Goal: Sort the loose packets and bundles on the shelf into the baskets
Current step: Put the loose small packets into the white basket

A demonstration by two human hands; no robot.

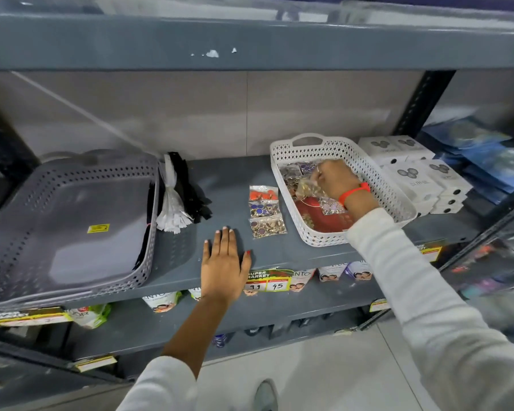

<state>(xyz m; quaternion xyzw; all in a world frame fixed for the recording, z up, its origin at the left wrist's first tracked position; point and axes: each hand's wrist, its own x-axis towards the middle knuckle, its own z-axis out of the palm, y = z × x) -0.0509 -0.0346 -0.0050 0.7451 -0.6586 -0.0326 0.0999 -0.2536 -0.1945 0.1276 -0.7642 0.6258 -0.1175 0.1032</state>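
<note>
A white perforated basket [377, 176] on the right of the grey shelf [220, 179] holds several clear packets of beads and buttons. My right hand [337, 180] is inside it, fingers pinched on a clear packet of gold pieces [307, 186]. Three loose packets lie in a column left of that basket: orange [263, 193], blue [264, 208], gold and purple [267, 227]. My left hand [223, 262] rests flat and empty on the shelf's front. A white bundle [172, 207] and a black bundle [190, 188] lie beside a grey basket [27, 203] at the left.
White boxes [419, 173] are stacked right of the white basket, with blue packs [484, 155] beyond the dark upright. A price label [267, 281] hangs on the shelf edge. The shelf below carries pouches [161, 301]. An upper shelf [250, 40] overhangs.
</note>
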